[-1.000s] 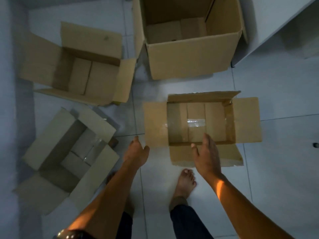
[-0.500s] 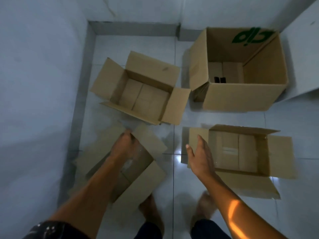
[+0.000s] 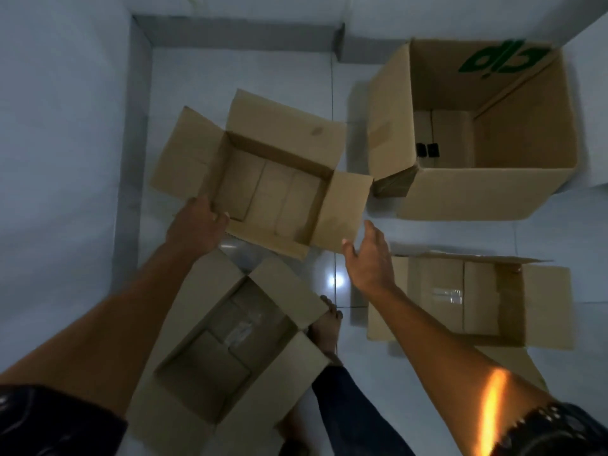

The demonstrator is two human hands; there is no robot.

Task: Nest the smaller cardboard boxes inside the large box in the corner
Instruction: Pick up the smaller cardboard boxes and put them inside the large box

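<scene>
The large box (image 3: 487,192) with green lettering stands open at the far right by the wall. Three smaller open boxes lie on the tiled floor. The middle box (image 3: 329,139) sits at the centre; my left hand (image 3: 197,225) rests on its near-left rim, fingers curled over the edge. My right hand (image 3: 370,255) hovers open just off that box's right flap, not touching it. A second small box (image 3: 210,327) lies under my left forearm. A third small box (image 3: 546,301) lies at the right, behind my right forearm.
White walls meet in a corner at the top left, with a grey skirting (image 3: 138,126) along the floor. My bare foot (image 3: 325,330) stands between the near boxes. Bare tiles (image 3: 230,77) lie between the middle box and the back wall.
The view swung left and closer. My left hand went from the near-left box up to the middle box's rim. My right hand left the right box and came beside the middle box's flap.
</scene>
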